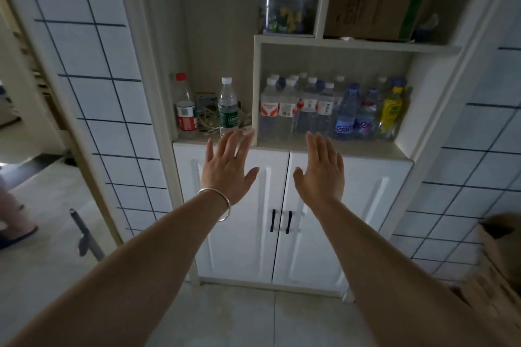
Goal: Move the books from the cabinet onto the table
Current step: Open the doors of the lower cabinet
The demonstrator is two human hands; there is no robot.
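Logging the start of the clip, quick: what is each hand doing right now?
Left hand: open, fingers spread, holding nothing.
Right hand: open, fingers straight, holding nothing.

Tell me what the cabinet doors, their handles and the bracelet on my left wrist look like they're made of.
Cabinet doors: probably painted wood or board, with a smooth white satin finish and raised moulded panels. Handles: slim black bars, likely matt-coated metal, though too small to be sure. Bracelet: a plain silver-coloured bangle, apparently polished metal, since it catches a bright highlight.

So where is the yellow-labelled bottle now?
In the head view, the yellow-labelled bottle stands at the right end of the bottle shelf, beside the blue-labelled bottles.
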